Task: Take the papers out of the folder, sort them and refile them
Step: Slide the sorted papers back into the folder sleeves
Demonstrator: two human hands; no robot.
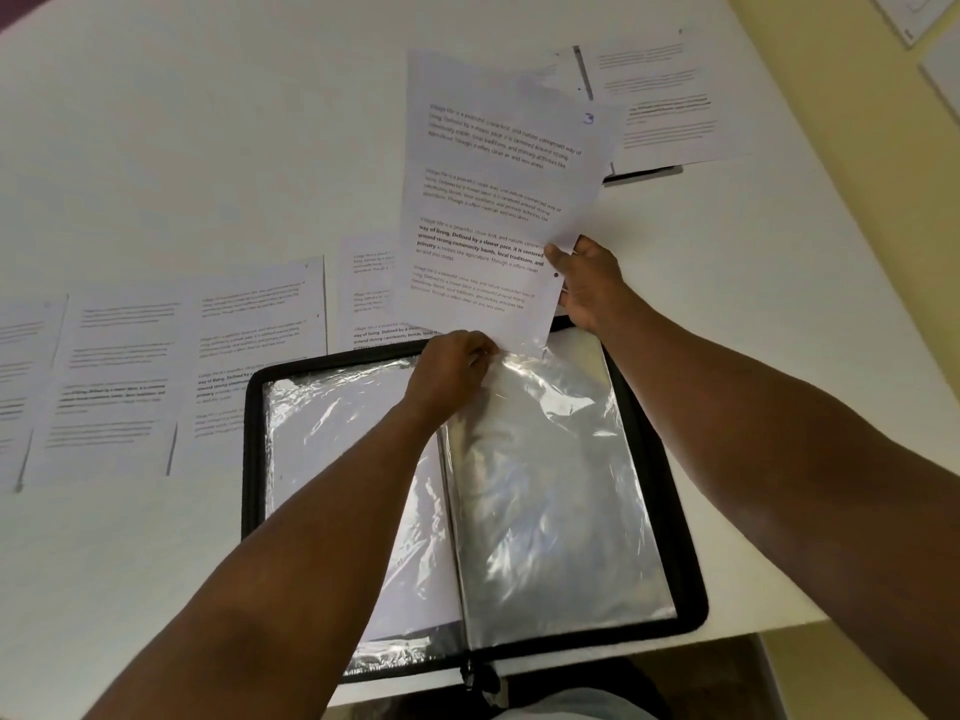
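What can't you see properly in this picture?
Head view only:
- Bottom edge of the held paper: hidden behind the left hand and plastic sleeve.
- Far papers: print too blurry to read.
- Leftmost paper: cut off by the edge.
- Right hand: fingers hidden behind the paper.

The raised sheet (493, 200) bears a handwritten blue "3" at its top corner; its printed paragraphs begin "Village life is a peaceful".
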